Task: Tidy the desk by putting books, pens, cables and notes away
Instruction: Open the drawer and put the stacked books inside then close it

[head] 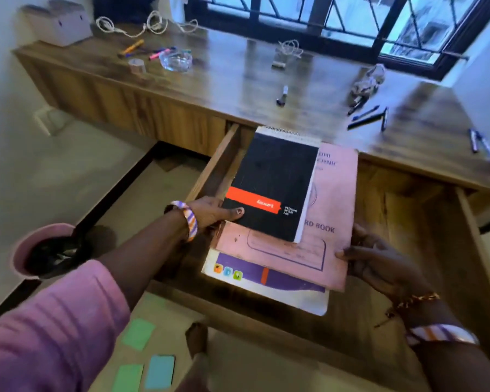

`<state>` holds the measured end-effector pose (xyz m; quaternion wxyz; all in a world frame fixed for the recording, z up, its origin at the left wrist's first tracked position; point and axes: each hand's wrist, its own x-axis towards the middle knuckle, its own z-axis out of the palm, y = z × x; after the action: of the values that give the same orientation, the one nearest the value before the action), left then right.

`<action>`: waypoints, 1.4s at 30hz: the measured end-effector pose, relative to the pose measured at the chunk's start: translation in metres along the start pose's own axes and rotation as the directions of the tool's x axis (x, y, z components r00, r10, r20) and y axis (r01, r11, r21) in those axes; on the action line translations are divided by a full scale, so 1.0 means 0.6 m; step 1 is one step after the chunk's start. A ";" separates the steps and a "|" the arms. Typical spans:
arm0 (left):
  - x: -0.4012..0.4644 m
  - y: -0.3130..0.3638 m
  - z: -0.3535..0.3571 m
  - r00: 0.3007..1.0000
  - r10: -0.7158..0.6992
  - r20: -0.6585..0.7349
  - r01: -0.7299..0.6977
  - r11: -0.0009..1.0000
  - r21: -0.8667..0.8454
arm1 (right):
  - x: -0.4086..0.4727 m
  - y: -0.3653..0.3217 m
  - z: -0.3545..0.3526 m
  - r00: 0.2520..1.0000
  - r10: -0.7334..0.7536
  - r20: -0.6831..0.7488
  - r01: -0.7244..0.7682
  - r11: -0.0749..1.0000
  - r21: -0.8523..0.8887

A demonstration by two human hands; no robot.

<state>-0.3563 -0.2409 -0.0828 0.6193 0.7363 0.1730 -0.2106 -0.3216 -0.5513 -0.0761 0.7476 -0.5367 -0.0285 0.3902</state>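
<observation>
Head view: stack of three books at frame centre, over open drawer [215, 165] of wooden desk [238, 77]. Black spiral pad [272, 185] on top, pink record book [331, 222] beneath, white-and-purple book [266, 287] lowest. Left hand [210, 213] grips stack's left edge, thumb on black cover. Right hand [376, 256] grasps pink book's right edge. Pens [365, 117] lie right on desktop, marker [282, 95] at middle, white cables [150, 25] upper left. Coloured notes [137, 333] on floor, lower left.
</observation>
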 end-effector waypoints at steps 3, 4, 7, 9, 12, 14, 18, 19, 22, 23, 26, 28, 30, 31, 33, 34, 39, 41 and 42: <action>0.010 -0.010 -0.008 0.980 -0.090 -0.175 0.168 0.846 0.505 | 0.035 0.054 -0.010 0.984 0.143 -0.104 -0.141 0.990 0.022; 0.014 -0.010 -0.012 0.968 -0.103 -0.229 0.227 0.750 0.621 | 0.050 0.071 -0.007 0.978 0.171 -0.122 -0.167 0.985 0.041; 0.007 -0.001 0.003 0.967 -0.072 -0.245 0.251 0.459 0.852 | 0.086 0.097 0.009 0.942 0.277 -0.190 -0.278 0.960 0.026; 0.004 0.010 0.019 0.969 0.015 -0.247 0.230 0.315 0.921 | 0.108 0.114 0.013 0.925 0.305 -0.226 -0.331 0.940 -0.087; 0.004 0.022 0.028 0.966 0.081 -0.244 0.233 0.127 0.964 | 0.132 0.119 0.028 0.918 0.248 -0.308 -0.345 0.883 -0.318; 0.009 0.019 0.029 0.959 0.067 -0.275 0.265 0.130 0.956 | 0.140 0.115 0.042 0.903 0.207 -0.376 -0.361 0.842 -0.402; 0.022 -0.016 0.035 0.974 0.038 -0.223 0.215 0.161 0.963 | 0.149 0.116 0.064 0.884 0.046 -0.464 -0.395 0.605 -0.692; 0.026 -0.026 0.037 0.988 0.005 -0.151 0.149 0.133 0.980 | 0.150 0.119 0.066 0.879 0.042 -0.475 -0.413 0.563 -0.716; 0.027 -0.045 0.034 0.981 -0.193 0.020 -0.014 0.032 0.999 | 0.148 0.123 0.066 0.884 0.067 -0.462 -0.438 0.466 -0.769; 0.026 -0.048 0.032 0.967 -0.252 0.024 -0.028 -0.009 1.000 | 0.144 0.125 0.066 0.890 0.081 -0.450 -0.439 0.426 -0.791; -0.001 -0.036 0.029 0.941 -0.335 0.050 -0.098 -0.127 0.987 | 0.127 0.140 0.070 0.905 0.115 -0.410 -0.423 0.367 -0.829; -0.033 -0.028 0.030 0.931 -0.353 0.090 -0.165 -0.189 0.968 | 0.114 0.150 0.075 0.916 0.113 -0.386 -0.400 0.354 -0.845; -0.052 -0.028 0.034 0.924 -0.366 0.107 -0.193 -0.208 0.959 | 0.107 0.154 0.076 0.924 0.092 -0.372 -0.380 0.342 -0.860; -0.055 -0.030 0.036 0.922 -0.377 0.090 -0.183 -0.217 0.959 | 0.104 0.153 0.079 0.925 0.082 -0.371 -0.376 0.337 -0.863; -0.057 -0.040 0.043 0.921 -0.389 0.038 -0.156 -0.277 0.948 | 0.099 0.150 0.086 0.930 0.081 -0.359 -0.366 0.305 -0.879; -0.059 -0.045 0.046 0.923 -0.384 0.017 -0.158 -0.340 0.927 | 0.097 0.148 0.089 0.931 0.088 -0.354 -0.364 0.291 -0.885; -0.105 -0.006 0.095 0.944 -0.326 -0.050 -0.015 -0.195 0.981 | 0.049 0.137 0.126 0.951 0.087 -0.295 -0.293 -0.033 -0.955; -0.094 -0.046 0.102 0.946 -0.321 0.053 -0.103 -0.140 0.985 | 0.023 0.142 0.136 0.971 0.054 -0.233 -0.226 -0.111 -0.968; -0.056 -0.090 0.104 0.966 -0.214 0.144 -0.166 -0.088 0.982 | 0.009 0.144 0.140 0.980 0.035 -0.194 -0.189 -0.108 -0.976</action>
<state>-0.4188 -0.2930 -0.1197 -0.1142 0.9144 -0.1069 -0.3733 -0.4042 -0.4721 -0.1141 0.0696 -0.9329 -0.2235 0.2737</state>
